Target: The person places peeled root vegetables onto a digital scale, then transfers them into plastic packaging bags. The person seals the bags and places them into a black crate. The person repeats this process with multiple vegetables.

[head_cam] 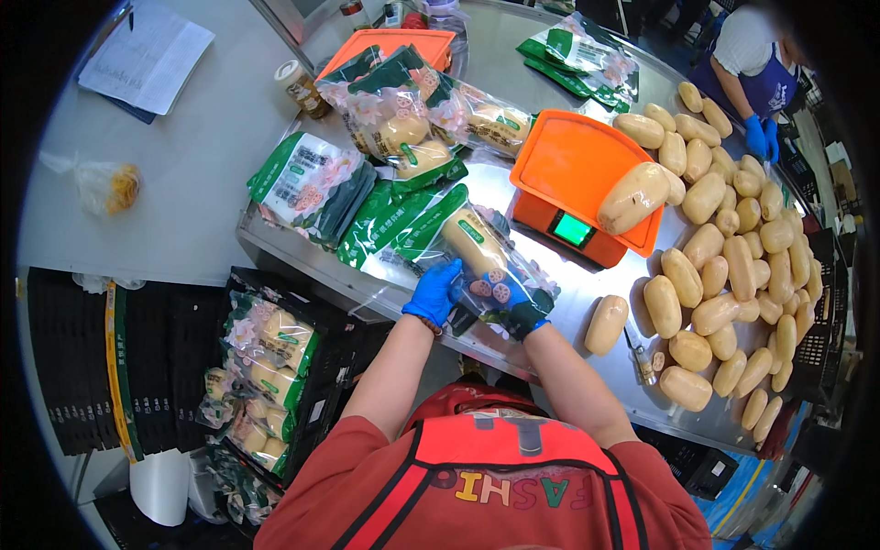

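My left hand (436, 292), in a blue glove, grips the near left edge of a printed clear plastic bag (500, 292). A pale peeled lotus root section (471, 240) shows inside it. My right hand (526, 309), also gloved, holds the bag's right side; the bag's film and print partly cover its fingers. Beyond the bag stands an orange digital scale (550, 148) with a green-lit display. One large lotus root section (632, 199) lies on its pan. Flat green-edged bags (392, 227) are spread just left of the held bag.
Many lotus root sections (739, 268) cover the table's right side, with a knife (643, 361) beside them. Filled bags (412, 130) lie at the back left. A black crate (330, 357) holds packed bags below left. A co-worker in blue gloves (760, 137) stands far right.
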`<state>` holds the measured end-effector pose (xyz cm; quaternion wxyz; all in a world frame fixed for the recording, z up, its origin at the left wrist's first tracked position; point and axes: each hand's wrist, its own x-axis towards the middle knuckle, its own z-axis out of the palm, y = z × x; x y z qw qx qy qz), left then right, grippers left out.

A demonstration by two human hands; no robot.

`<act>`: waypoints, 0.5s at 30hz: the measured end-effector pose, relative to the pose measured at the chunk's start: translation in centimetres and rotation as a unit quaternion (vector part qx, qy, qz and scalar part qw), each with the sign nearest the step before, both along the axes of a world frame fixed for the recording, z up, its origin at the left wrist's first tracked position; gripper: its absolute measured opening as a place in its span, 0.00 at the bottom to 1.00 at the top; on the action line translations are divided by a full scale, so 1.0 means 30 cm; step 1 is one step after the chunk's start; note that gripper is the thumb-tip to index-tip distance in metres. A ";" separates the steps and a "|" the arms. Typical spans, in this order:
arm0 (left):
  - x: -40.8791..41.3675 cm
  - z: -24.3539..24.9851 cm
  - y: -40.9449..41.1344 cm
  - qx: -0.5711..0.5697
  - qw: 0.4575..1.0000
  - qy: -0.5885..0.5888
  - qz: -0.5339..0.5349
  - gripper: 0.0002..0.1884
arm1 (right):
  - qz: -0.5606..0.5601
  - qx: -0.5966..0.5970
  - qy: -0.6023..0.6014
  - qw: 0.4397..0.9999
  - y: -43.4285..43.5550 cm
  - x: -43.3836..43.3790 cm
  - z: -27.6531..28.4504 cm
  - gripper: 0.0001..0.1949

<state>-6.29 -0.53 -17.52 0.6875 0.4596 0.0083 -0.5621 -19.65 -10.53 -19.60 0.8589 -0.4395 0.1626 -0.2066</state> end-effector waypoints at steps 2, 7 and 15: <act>0.005 -0.037 0.007 0.035 0.999 -0.041 0.000 0.08 | -0.051 -0.105 0.106 0.987 0.020 -0.007 -0.011 0.20; 0.026 -0.078 0.025 0.084 0.991 -0.099 -0.018 0.05 | -0.142 -0.279 0.332 0.890 0.019 0.032 -0.002 0.22; -0.009 -0.027 0.005 0.079 0.993 -0.074 0.038 0.06 | -0.056 -0.114 0.256 0.958 -0.072 -0.055 0.003 0.19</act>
